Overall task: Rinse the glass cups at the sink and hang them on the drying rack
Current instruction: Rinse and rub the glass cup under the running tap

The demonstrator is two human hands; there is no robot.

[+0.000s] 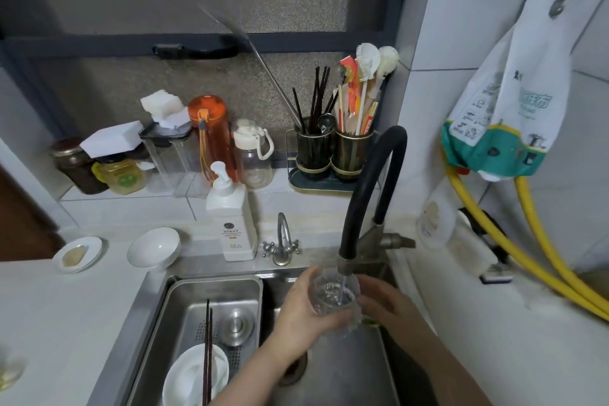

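A clear glass cup (334, 295) is held upright right under the spout of the black hose faucet (362, 194), and a thin stream of water runs into it. My left hand (301, 310) grips the cup from the left, fingers curled round its lower wall. On the cup's right side, my right hand (382, 301) has its fingers against the glass. Both hands are over the steel sink (346, 369). No drying rack is visible.
A steel strainer tray (184, 300) in the sink's left part holds a white bowl (194, 372) with dark chopsticks and a metal lid. A soap pump bottle (232, 221), small tap (282, 241), white bowls, jars, bottles and a utensil caddy (333, 152) line the back. Yellow hoses (527, 270) run at the right.
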